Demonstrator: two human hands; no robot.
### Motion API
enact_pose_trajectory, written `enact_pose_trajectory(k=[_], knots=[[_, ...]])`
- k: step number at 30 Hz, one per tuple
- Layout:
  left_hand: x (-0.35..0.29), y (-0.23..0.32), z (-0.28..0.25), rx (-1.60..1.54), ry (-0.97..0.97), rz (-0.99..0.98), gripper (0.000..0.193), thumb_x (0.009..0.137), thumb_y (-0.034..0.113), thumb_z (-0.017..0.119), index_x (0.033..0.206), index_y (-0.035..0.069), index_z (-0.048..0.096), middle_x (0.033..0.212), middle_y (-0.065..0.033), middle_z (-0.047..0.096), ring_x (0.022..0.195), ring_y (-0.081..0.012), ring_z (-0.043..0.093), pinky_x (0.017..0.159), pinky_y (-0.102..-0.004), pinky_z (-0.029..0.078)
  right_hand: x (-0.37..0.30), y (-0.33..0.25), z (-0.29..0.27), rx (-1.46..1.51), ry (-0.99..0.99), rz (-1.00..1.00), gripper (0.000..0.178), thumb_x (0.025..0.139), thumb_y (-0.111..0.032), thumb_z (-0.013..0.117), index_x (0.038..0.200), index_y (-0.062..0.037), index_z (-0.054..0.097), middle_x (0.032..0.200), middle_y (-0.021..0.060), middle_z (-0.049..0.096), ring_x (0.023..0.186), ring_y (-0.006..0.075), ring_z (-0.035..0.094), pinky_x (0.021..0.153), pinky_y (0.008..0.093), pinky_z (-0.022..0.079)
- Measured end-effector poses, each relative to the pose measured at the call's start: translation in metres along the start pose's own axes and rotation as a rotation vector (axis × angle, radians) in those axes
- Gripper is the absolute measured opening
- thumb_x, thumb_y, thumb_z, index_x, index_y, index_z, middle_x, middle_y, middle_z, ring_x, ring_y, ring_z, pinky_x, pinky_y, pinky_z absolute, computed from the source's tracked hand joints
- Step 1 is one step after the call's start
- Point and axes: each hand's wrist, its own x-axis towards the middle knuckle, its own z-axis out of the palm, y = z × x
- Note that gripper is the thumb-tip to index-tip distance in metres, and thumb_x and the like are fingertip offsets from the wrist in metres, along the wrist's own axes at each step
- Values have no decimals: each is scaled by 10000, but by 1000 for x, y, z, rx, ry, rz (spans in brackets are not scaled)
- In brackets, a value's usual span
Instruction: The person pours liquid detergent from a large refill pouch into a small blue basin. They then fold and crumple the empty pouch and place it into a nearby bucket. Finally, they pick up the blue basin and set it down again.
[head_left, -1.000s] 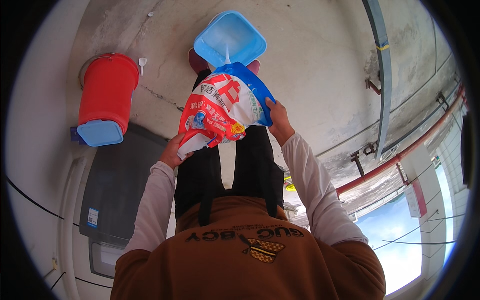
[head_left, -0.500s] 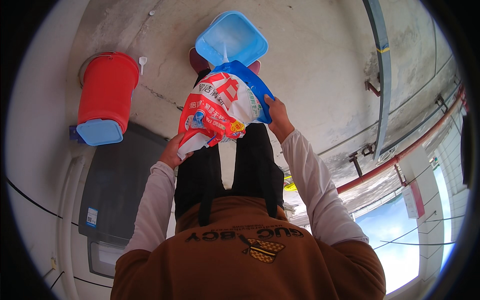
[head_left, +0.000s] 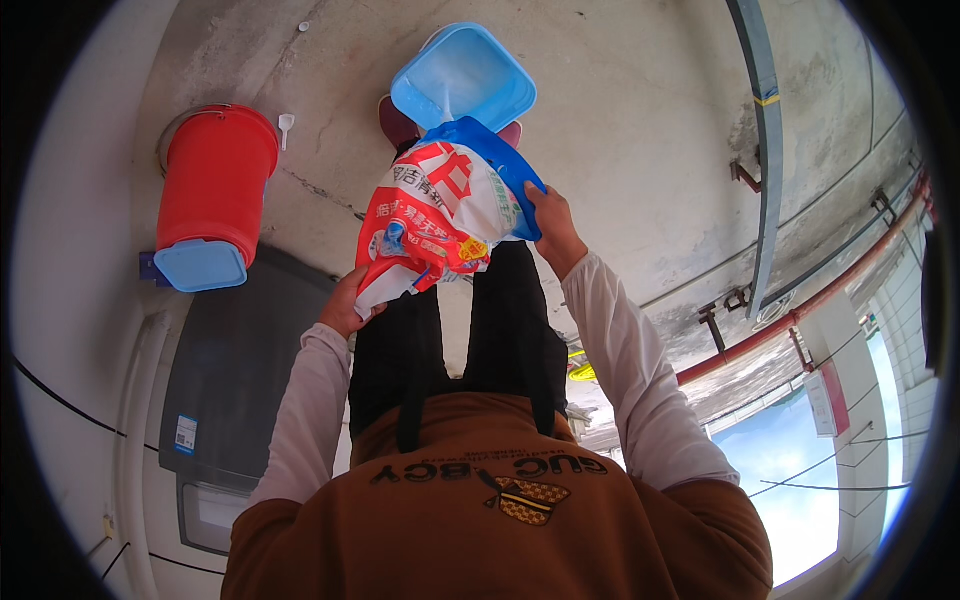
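Observation:
Between my hands hangs a large red, white and blue bag of washing powder (head_left: 425,215), tilted with its blue mouth end away from me. My left hand (head_left: 348,304) is closed on a bottom corner of the bag. At its right blue edge my right hand (head_left: 553,226) grips the bag, the thumb showing on top. A white stream runs from the mouth into a light blue plastic tub (head_left: 515,98) just beyond. White stuff lies on the tub's bottom. Part of the tub's near side is hidden behind the bag.
To the left stands a red bucket (head_left: 215,180) with a light blue lid or small tub (head_left: 201,265) at its near end. A white scoop (head_left: 286,130) lies on the concrete floor beside it. A dark grey appliance (head_left: 235,350) is nearer, at left. A grey metal rail (head_left: 765,150) runs along the right.
The bag's mouth end has shifted slightly to the left and away from me, my right hand moving with it. White stuff keeps running into the tub.

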Motion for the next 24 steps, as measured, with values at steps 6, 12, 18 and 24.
enact_pose_trajectory(k=[6, 12, 18, 24], knots=[[1, -8, 2, -27, 5, -5, 286, 877, 363, 538, 1029, 124, 585, 833, -29, 652, 627, -134, 605, 452, -251, 448, -3, -10, 4, -36, -5, -4, 362, 894, -185, 530, 1143, 72, 478, 1029, 150, 604, 851, 223, 613, 766, 327, 510], [-3, -12, -4, 19, 34, 22, 309, 883, 353, 532, 1057, 101, 577, 879, -43, 656, 684, -148, 632, 493, -276, 503, 8, -15, -1, -81, 22, 19, 373, 912, -183, 504, 1172, 81, 461, 1078, 180, 586, 873, 251, 619, 771, 343, 512], [-20, 4, -4, 12, -36, 41, 335, 885, 321, 531, 1111, 74, 553, 948, -82, 663, 759, -180, 664, 550, -320, 556, 44, -30, -6, 27, 67, 202, 401, 936, -160, 467, 1230, 101, 384, 1177, 253, 530, 930, 330, 622, 778, 419, 536], [-26, 2, 8, -1, -168, 15, 337, 894, 297, 507, 1118, 47, 536, 981, -108, 652, 774, -185, 664, 564, -308, 552, 54, -26, -1, -88, 51, 173, 430, 910, -167, 534, 1223, 100, 411, 1150, 238, 549, 916, 315, 628, 767, 399, 541]])
